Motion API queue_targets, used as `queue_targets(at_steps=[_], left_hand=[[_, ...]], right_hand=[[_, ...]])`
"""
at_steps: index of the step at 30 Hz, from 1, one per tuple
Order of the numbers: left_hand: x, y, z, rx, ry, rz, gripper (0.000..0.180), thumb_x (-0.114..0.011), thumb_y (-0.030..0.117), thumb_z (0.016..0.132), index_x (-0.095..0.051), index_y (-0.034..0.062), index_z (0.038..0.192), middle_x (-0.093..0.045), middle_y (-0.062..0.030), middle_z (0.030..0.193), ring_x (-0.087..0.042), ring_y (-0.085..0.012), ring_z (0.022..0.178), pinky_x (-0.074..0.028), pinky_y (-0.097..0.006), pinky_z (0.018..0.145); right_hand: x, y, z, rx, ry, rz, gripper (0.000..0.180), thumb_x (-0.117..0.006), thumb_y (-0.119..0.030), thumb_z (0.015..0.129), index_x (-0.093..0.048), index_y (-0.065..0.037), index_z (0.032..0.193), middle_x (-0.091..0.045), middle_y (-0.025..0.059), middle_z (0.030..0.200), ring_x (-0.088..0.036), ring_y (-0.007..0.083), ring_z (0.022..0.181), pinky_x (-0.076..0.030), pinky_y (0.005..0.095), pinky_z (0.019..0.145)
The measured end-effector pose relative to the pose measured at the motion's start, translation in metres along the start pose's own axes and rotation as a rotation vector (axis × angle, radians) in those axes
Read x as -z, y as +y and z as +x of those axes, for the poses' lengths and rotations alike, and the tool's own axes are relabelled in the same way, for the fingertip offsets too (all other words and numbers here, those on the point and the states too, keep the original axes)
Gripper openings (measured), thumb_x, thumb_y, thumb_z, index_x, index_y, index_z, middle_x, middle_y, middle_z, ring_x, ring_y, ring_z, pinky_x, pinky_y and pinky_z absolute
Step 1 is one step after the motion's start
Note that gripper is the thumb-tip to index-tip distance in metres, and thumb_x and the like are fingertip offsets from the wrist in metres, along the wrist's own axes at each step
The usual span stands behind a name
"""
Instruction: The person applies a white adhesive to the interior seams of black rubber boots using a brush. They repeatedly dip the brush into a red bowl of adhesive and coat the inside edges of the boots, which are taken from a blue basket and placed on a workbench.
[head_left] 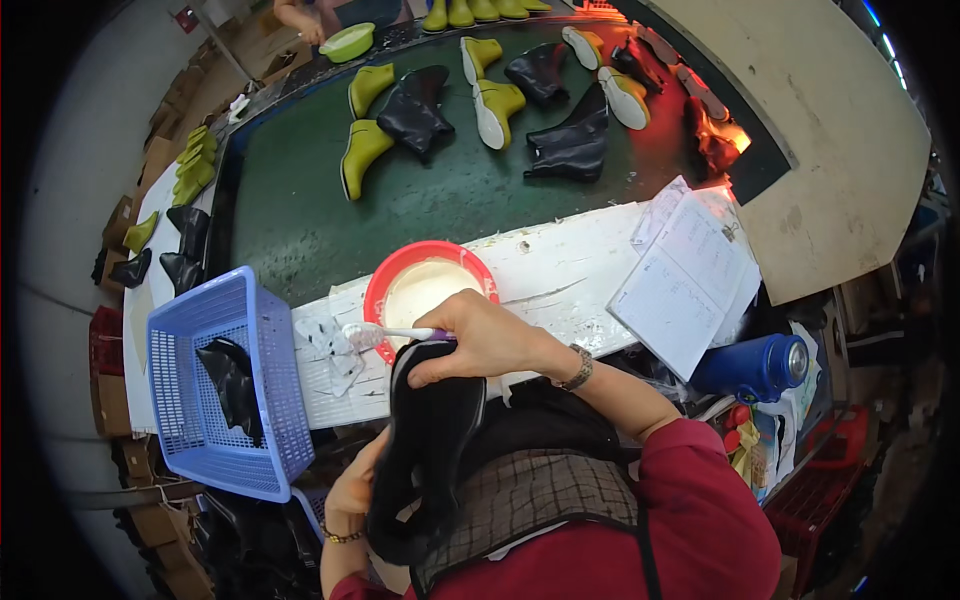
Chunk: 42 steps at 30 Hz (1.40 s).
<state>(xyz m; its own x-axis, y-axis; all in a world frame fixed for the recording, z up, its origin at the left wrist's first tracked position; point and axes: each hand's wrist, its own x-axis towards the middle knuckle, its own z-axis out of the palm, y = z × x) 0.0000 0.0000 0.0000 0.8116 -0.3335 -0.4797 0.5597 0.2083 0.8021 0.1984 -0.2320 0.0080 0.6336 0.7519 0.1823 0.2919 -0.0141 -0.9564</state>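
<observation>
Head view: my right hand [480, 335] gripped a brush [385, 333] over the black boot [425, 450] clasped by my left hand [350, 495]; gluing looked underway, unfinished.

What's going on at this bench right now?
A person's left hand grips a black ankle boot from below, while the right hand holds a small white-bristled brush at its top edge. Just beyond sits a red round bowl of white paste. Green and black boots lie on the dark conveyor behind.

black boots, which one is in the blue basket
The black boot lying alone inside the blue basket; other black ones are on the green belt or in the person's hands.
</observation>
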Motion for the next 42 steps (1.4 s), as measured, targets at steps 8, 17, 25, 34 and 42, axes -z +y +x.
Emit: queue_targets(at_steps=[8, 17, 25, 34, 42], left_hand=[[-0.035, 0.01, 0.02, -0.108, 0.33, -0.043, 0.06, -0.069, 0.01, 0.07, -0.061, -0.0087, 0.127, -0.072, -0.015, 0.106, -0.072, -0.0213, 0.086, -0.059, -0.032, 0.078], [0.022, 0.008, 0.012, -0.189, 0.868, 0.323, 0.027, -0.075, 0.004, 0.082, -0.071, -0.0067, 0.107, -0.076, -0.0086, 0.099, -0.069, -0.0138, 0.087, -0.055, -0.029, 0.081], [0.14, -0.077, 0.049, -0.322, 1.252, 0.343, 0.05, -0.081, 0.015, 0.082, -0.066, -0.0102, 0.122, -0.072, -0.0198, 0.117, -0.068, -0.0283, 0.104, -0.052, -0.039, 0.097], [0.135, -0.092, 0.063, -0.272, 1.457, 0.291, 0.046, -0.081, 0.018, 0.087, -0.067, -0.0159, 0.114, -0.073, -0.0199, 0.109, -0.068, -0.0241, 0.092, -0.054, -0.036, 0.088], [0.129, -0.086, 0.067, -0.222, 1.656, 0.372, 0.051, -0.079, 0.007, 0.085, -0.061, -0.0169, 0.126, -0.068, -0.0212, 0.126, -0.067, -0.0262, 0.105, -0.054, -0.037, 0.098]], right_hand=[[0.01, 0.046, -0.022, -0.041, 0.252, -0.237, 0.044, -0.086, -0.037, 0.079, -0.074, 0.0, 0.1, -0.07, 0.0156, 0.082, -0.064, 0.0286, 0.065, -0.052, 0.039, 0.067], [0.036, 0.07, -0.015, -0.032, 0.237, -1.014, 0.011, -0.077, -0.022, 0.085, -0.08, -0.014, 0.091, -0.067, 0.0026, 0.084, -0.067, 0.024, 0.073, -0.051, 0.0387, 0.062], [0.05, 0.068, -0.012, -0.081, 0.375, -0.581, 0.012, -0.078, -0.016, 0.09, -0.076, -0.004, 0.092, -0.066, 0.004, 0.076, -0.057, 0.0128, 0.064, -0.045, 0.028, 0.058], [0.031, 0.161, -0.057, -0.137, 0.636, -0.533, 0.033, -0.049, -0.013, 0.103, -0.069, 0.003, 0.081, -0.058, 0.0105, 0.068, -0.052, 0.016, 0.056, -0.04, 0.0314, 0.053], [0.029, 0.149, -0.048, -0.232, 0.521, -0.755, 0.056, -0.034, -0.039, 0.106, -0.065, 0.004, 0.087, -0.061, 0.0148, 0.083, -0.056, 0.0248, 0.075, -0.043, 0.039, 0.065]])
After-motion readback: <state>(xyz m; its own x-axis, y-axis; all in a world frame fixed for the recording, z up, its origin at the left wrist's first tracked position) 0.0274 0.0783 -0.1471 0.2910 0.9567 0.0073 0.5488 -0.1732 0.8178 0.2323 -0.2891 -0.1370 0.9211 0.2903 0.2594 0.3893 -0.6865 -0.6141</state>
